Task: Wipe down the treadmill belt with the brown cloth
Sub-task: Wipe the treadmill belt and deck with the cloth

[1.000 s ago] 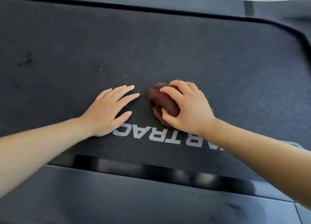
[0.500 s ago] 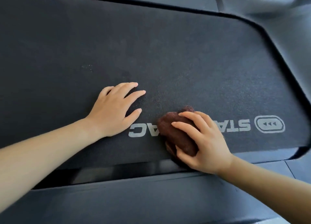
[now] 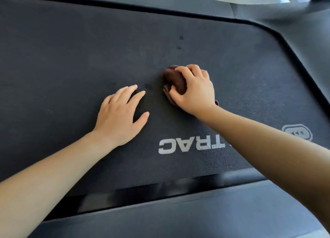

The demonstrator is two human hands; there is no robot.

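Note:
The dark treadmill belt [image 3: 71,68] fills most of the head view, with grey lettering [image 3: 191,145] printed near its front edge. My right hand [image 3: 194,91] grips a bunched brown cloth [image 3: 174,78] and presses it on the belt near the middle, well beyond the lettering. My left hand [image 3: 119,116] lies flat on the belt just left of the cloth, fingers straight and spread, holding nothing. A few small dark spots [image 3: 180,42] mark the belt beyond the cloth, and one spot [image 3: 148,85] sits between my hands.
A grey side rail [image 3: 196,218] runs along the near edge of the belt. Another rail [image 3: 160,0] borders the far side. At the right, the raised grey housing [image 3: 303,23] curves around the belt's end.
My right hand has slid the cloth from the lettering near the front edge away from me toward the middle of the belt. My left hand stays flat on the belt.

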